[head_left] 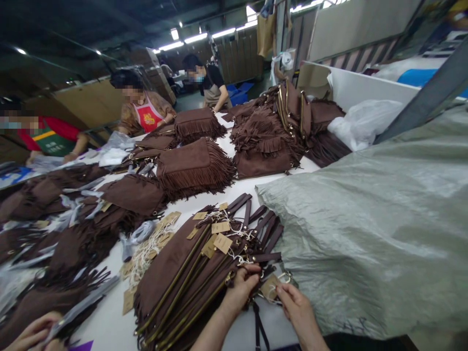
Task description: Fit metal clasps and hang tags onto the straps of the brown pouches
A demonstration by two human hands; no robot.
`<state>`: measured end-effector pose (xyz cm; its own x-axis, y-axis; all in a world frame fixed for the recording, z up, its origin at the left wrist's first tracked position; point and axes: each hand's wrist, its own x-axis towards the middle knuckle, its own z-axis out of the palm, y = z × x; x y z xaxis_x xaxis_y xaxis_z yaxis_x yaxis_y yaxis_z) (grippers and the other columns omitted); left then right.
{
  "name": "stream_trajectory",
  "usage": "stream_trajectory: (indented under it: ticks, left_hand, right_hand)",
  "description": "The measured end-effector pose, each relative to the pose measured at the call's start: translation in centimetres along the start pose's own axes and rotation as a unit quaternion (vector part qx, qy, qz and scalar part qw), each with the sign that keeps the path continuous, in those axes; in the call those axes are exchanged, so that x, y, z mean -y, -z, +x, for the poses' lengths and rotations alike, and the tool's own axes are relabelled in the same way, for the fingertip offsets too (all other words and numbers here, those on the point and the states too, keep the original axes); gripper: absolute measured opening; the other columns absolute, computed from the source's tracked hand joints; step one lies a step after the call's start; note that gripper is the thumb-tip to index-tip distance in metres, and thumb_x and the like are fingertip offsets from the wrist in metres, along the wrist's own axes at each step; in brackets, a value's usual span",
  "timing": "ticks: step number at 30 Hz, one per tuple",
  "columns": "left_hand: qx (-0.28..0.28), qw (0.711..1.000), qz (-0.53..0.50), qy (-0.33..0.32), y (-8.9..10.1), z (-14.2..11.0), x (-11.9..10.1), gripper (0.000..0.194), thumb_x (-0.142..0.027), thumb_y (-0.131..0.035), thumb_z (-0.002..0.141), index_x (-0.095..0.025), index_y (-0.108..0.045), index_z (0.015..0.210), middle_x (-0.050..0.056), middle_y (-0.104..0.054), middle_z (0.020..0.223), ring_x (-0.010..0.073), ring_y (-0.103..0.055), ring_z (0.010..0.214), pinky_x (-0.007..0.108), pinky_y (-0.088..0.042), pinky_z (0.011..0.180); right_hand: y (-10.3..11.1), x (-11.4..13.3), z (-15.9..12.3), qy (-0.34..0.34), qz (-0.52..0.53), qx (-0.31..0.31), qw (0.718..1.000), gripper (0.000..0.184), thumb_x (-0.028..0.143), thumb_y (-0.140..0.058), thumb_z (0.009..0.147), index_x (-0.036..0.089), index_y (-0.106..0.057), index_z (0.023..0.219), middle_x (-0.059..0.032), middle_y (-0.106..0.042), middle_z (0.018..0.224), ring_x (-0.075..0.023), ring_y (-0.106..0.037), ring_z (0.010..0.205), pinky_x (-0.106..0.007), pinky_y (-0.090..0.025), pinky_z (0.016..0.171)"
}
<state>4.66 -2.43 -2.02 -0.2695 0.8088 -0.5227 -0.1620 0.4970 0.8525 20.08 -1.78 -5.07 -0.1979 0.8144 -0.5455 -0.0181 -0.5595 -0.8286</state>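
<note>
A row of dark brown zip bags [173, 265] leans in a stack in front of me, with brass zips and wrist straps [268, 229] at the right end. Several kraft-paper tags [223, 243] on white strings lie over their top corners. My left hand [244, 283] is closed at the strap end of the nearest bag, gripping a brown strap by its metal fittings. Just right of it, my right hand [297, 304] pinches a paper tag [269, 287] with a white string. The exact fingertip contact of my left hand is partly hidden.
Loose tags with tangled strings [151, 251] lie left of the stack. Fringed brown bags [195, 168] are piled behind. A grey-green plastic sheet [376, 229] covers the right side. Another person's hands [38, 331] work at bottom left; co-workers stand across the table.
</note>
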Motion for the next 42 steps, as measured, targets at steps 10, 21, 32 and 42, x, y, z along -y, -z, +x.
stream_trajectory:
  ticks: [10, 21, 32, 42]
  left_hand:
    - [0.037, 0.938, 0.305, -0.159, 0.9, -0.2, 1.8, 0.035, -0.030, -0.070, 0.058, -0.024, -0.063, 0.091, 0.010, -0.061, 0.104, 0.0323, -0.042, 0.115, 0.042, -0.029, 0.100]
    - [0.010, 0.889, 0.425, -0.171, 0.4, 2.3, 0.1, 0.013, -0.011, -0.049, 0.062, -0.018, -0.061, 0.062, 0.002, -0.054, 0.061, 0.0173, -0.049, 0.067, 0.030, -0.037, 0.070]
    - [-0.015, 0.907, 0.384, -0.174, 0.7, 2.0, -0.1, 0.007, -0.019, -0.055, 0.064, -0.019, -0.061, 0.066, 0.002, -0.058, 0.065, 0.0176, -0.051, 0.067, 0.029, -0.041, 0.071]
    - [0.009, 0.930, 0.324, -0.175, 1.1, 2.3, 0.1, 0.005, -0.021, -0.060, 0.059, -0.022, -0.063, 0.063, 0.001, -0.060, 0.064, 0.0186, -0.054, 0.072, 0.029, -0.043, 0.077]
  right_hand:
    - [0.0, -0.4, -0.1, -0.012, 0.041, -0.026, 0.999, 0.033, 0.051, -0.064, 0.051, 0.019, -0.060, 0.059, 0.0036, -0.055, 0.050, -0.0113, -0.044, 0.050, -0.024, -0.031, 0.049]
    - [-1.3, 0.6, -0.5, -0.086, 0.130, -0.014, 0.988, 0.038, 0.051, -0.069, 0.047, 0.018, -0.055, 0.058, 0.0114, -0.029, 0.035, -0.0017, -0.017, 0.033, -0.020, -0.006, 0.039]
    - [-3.5, 0.8, 0.6, -0.139, 0.305, -0.017, 0.942, 0.042, 0.041, -0.074, 0.042, 0.016, -0.053, 0.069, 0.0025, -0.059, 0.056, -0.0062, -0.048, 0.044, -0.017, -0.029, 0.042]
    - [-3.4, 1.0, -0.1, -0.133, 0.346, 0.009, 0.929, 0.036, 0.027, -0.081, 0.040, 0.015, -0.059, 0.067, -0.0020, -0.066, 0.063, -0.0091, -0.056, 0.053, -0.019, -0.040, 0.049]
